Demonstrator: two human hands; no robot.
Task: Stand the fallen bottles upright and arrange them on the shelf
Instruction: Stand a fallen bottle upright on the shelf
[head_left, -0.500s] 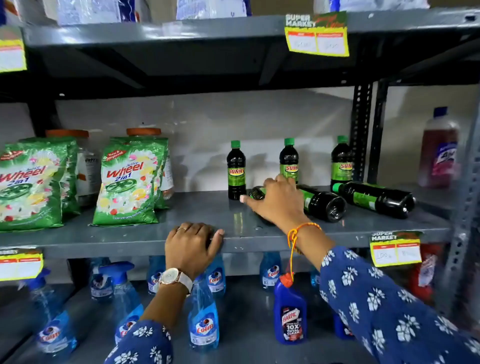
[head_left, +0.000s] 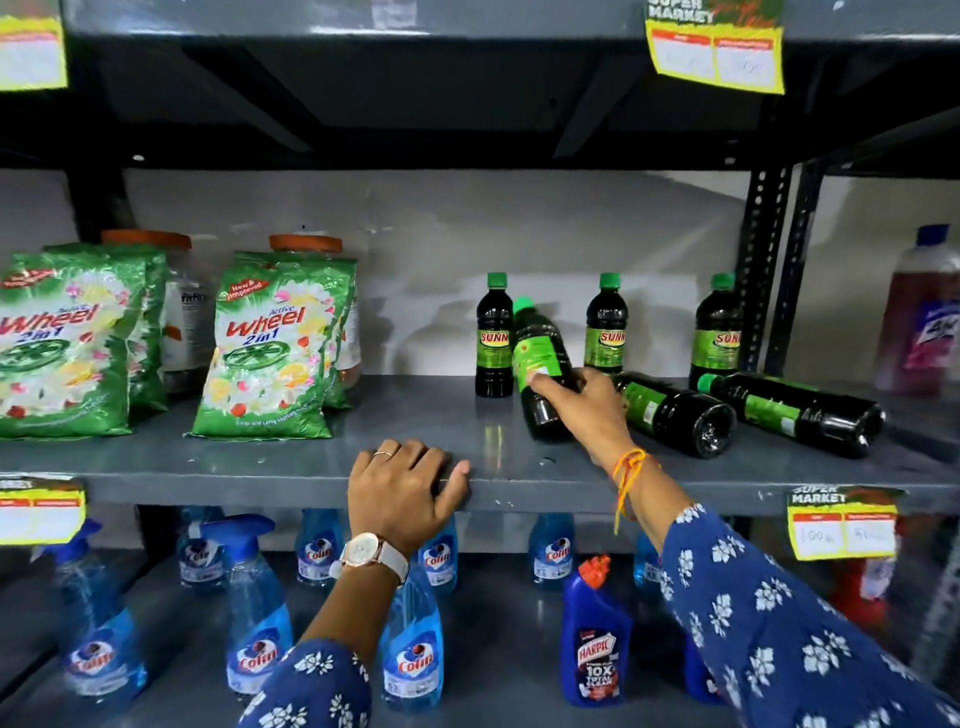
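Note:
My right hand grips a dark green-capped bottle and holds it tilted, cap up and leaning left, its base just above the grey shelf. Three matching bottles stand upright at the back: one on the left, one in the middle, one on the right. Two more lie on their sides to the right, the nearer fallen bottle and the farther fallen bottle. My left hand rests on the shelf's front edge, holding nothing.
Green Wheel detergent bags stand on the shelf's left half, jars behind them. A pink bottle stands in the bay to the right. Blue spray bottles and a Harpic bottle fill the lower shelf. Price tags hang from shelf edges.
My right hand has lifted one fallen bottle from lying flat to a steep tilt, cap raised. The camera has moved closer. My left hand stays on the shelf edge.

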